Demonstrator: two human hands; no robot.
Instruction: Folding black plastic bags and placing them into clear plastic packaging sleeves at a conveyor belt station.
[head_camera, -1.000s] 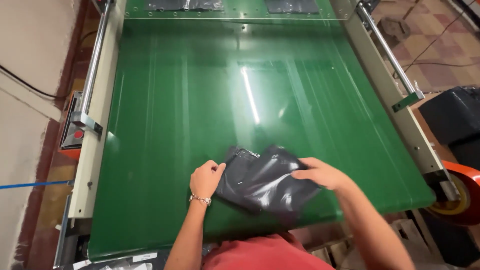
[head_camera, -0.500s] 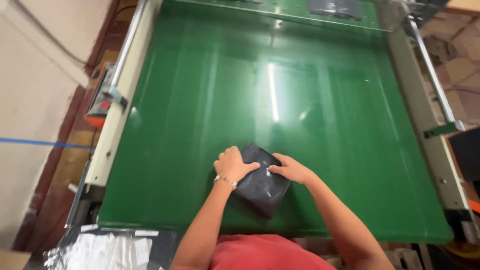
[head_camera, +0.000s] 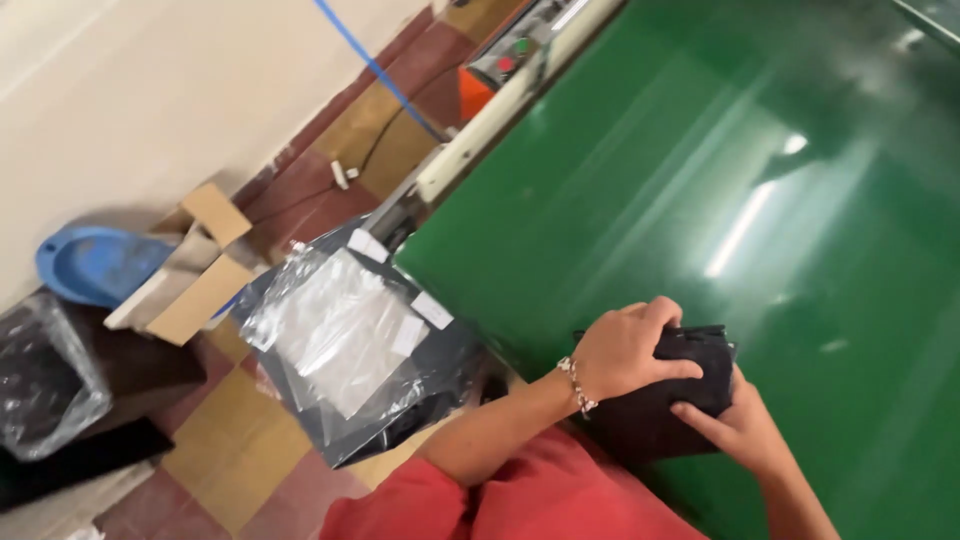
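A wide green conveyor belt (head_camera: 700, 150) fills the right of the view, its far end cut off by the frame and its surface streaked with glare. Left of it lies tiled floor (head_camera: 230, 450), partly covered by a stack of clear plastic bags (head_camera: 345, 335) over dark sheets, torn cardboard (head_camera: 195, 275), a blue basin (head_camera: 90, 262) half hidden behind the cardboard, and a dark wrapped bundle (head_camera: 45, 380) cut by the left edge. At the belt's near edge sits a folded black packet (head_camera: 690, 385) — its lower part is hidden by a red sleeve (head_camera: 520, 500). The left hand (head_camera: 625, 350), wearing a bead bracelet (head_camera: 578, 385), presses down curled over the packet's top; the right hand (head_camera: 735, 425) grips its right side from below, fingers closed against it — its thumb is out of sight.
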